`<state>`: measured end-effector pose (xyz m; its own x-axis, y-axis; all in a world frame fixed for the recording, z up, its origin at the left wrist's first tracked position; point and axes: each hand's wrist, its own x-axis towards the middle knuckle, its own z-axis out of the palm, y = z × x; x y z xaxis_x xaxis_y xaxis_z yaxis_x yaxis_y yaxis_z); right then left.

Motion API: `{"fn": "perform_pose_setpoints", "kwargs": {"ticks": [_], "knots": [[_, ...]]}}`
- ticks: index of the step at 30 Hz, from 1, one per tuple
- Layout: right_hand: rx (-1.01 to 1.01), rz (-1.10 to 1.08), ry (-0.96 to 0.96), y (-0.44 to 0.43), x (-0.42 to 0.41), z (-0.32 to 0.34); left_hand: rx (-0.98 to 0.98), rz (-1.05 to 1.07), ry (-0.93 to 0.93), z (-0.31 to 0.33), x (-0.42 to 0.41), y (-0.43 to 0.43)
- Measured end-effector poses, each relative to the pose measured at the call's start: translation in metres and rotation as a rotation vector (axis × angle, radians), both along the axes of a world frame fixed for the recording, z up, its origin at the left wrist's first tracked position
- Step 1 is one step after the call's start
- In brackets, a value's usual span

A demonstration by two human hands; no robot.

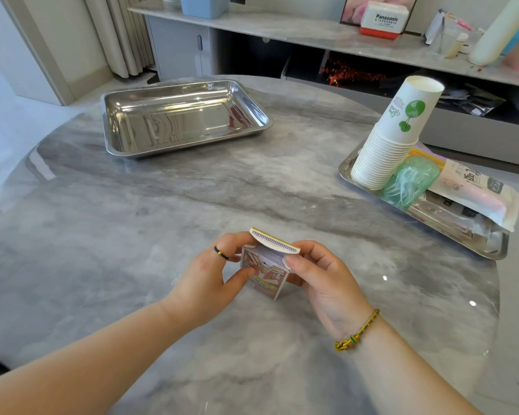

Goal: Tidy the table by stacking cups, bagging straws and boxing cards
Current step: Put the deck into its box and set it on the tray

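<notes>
Head view. Round table (132, 235), grey veined marble-look top, glossy, with light glints. Near edge, centre: small cardboard card box (265, 280), upright on the tabletop, with an orange-and-cream printed front whose writing is too small to read. Its top flap (274, 241) is raised and tilted back, white with a dotted purple border, and the white edges of the cards (270, 256) show in the open mouth. Left hand (210, 274) grips the box's left side, thumb on the printed face, fingers curled round the far side; black band ring (221, 253) with a gold bead on one finger. Right hand (321, 277) pinches the right side, thumb tip up at the flap's edge, fingers curled behind; braided yellow-green bracelet (355, 332) at the wrist. Far left: rectangular stainless steel tray (192, 118), mirror-bright, rounded corners, rolled rim. Right edge: second steel tray (346, 172) carrying a stack of white paper cups (393, 136), inverted and leaning right, ribbed with rolled rims low down, green tree print and green script on the top cup, unreadable. Touching the stack, a translucent green plastic packet (411, 181). Beside it, a clear bag of pastel straws (477, 193) with a paper label in dark characters that cannot be made out. Behind the table, a marble shelf (282, 28) holds a white-and-red box (382, 19) marked "Panasonic".
</notes>
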<state>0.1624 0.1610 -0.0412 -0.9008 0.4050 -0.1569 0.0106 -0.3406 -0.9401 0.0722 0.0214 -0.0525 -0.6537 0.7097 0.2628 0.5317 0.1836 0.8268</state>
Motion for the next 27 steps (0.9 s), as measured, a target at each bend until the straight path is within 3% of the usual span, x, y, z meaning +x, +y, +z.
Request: {"fn": "perform_pose_setpoints", "kwargs": {"ticks": [2,7,14,27], "knots": [[0.087,-0.042,0.033,-0.001,0.0,0.003,-0.008,-0.015,-0.035,0.005,-0.002,0.0],[0.525,-0.053,0.108,-0.002,0.003,0.011,0.057,-0.005,-0.255,0.009,-0.005,0.002],[0.528,-0.127,0.063,0.001,0.0,0.01,0.16,0.1,-0.417,0.008,-0.002,0.009],[0.744,-0.16,0.062,-0.003,0.001,0.013,0.062,0.073,-0.297,0.015,0.001,0.009]]}}
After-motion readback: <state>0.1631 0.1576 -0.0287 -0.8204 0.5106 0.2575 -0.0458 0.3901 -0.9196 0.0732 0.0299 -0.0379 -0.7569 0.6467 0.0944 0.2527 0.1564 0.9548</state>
